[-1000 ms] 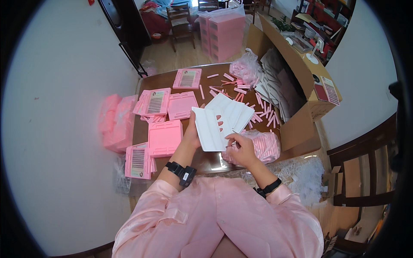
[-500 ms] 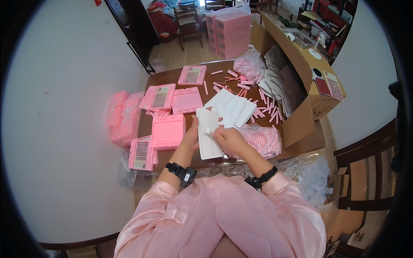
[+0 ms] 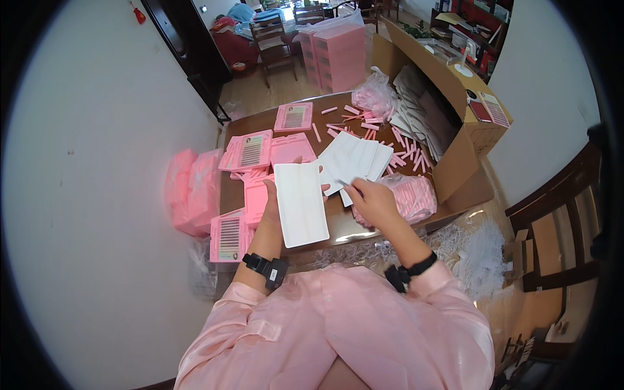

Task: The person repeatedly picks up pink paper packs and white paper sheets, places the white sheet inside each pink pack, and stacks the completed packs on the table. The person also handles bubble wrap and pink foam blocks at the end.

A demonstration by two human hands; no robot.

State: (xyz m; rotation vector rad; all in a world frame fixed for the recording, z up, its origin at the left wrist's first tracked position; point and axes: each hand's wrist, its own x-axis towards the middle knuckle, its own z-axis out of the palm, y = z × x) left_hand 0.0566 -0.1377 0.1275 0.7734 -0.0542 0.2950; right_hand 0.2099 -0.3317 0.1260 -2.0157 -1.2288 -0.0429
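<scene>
My left hand (image 3: 272,207) holds a white rectangular tray (image 3: 300,203) flat above the table's near edge. My right hand (image 3: 372,200) reaches with pinched fingers to the near end of a fanned stack of white trays (image 3: 354,158) on the brown table (image 3: 338,227). Whether it grips one I cannot tell. A clear bag of pink strips (image 3: 415,196) lies just right of that hand. Pink flat boxes (image 3: 253,151) lie to the left, some with dark strips inside.
Loose pink sticks (image 3: 374,127) are scattered at the table's far side. An open cardboard box (image 3: 448,117) of white trays stands right. Pink bagged packs (image 3: 192,188) sit left of the table, pink drawers (image 3: 338,55) behind, shredded clear plastic (image 3: 478,250) at the near right.
My left hand has drawn one white tray off the stack toward me and turned it lengthwise. My right hand has moved back to the stack's near end.
</scene>
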